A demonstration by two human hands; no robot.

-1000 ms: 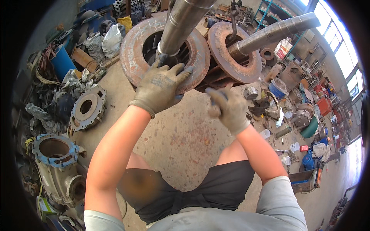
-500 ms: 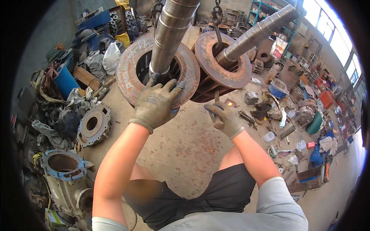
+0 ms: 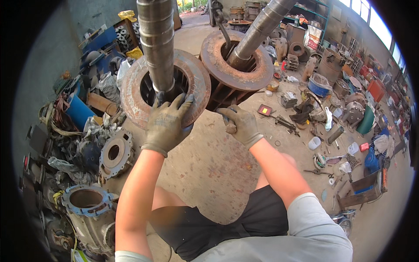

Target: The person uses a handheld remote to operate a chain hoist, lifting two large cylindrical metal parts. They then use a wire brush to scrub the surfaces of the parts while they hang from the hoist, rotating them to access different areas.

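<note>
Two rusty, ribbed metal rotors stand before me, each with a thick steel shaft rising through its ring. On the near rim of the left rotor (image 3: pixel 133 94) rests my gloved left hand (image 3: pixel 168 124). Its spread fingers reach across the flange face toward the inner edge, with the thumb at the outer edge. The left shaft (image 3: pixel 158 43) stands just beyond those fingertips. Below the right rotor (image 3: pixel 238 74), my gloved right hand (image 3: pixel 243 124) is closed around a short metal rod (image 3: pixel 230 127). The rod's blunt end points toward me; its far end is hidden.
A hook (image 3: pixel 223 30) reaches into the right rotor. At left lie a round flange plate (image 3: pixel 115 153), a blue-rimmed housing (image 3: pixel 87 198) and heaped scrap. Tools, containers and machine parts cover the right floor, including a small red tray (image 3: pixel 265 110) and a blue tub (image 3: pixel 319 85).
The view has shifted, so the rotors appear farther left. The rod in my right hand has tipped from upright to pointing toward me. My left hand stays on the left rotor's rim.
</note>
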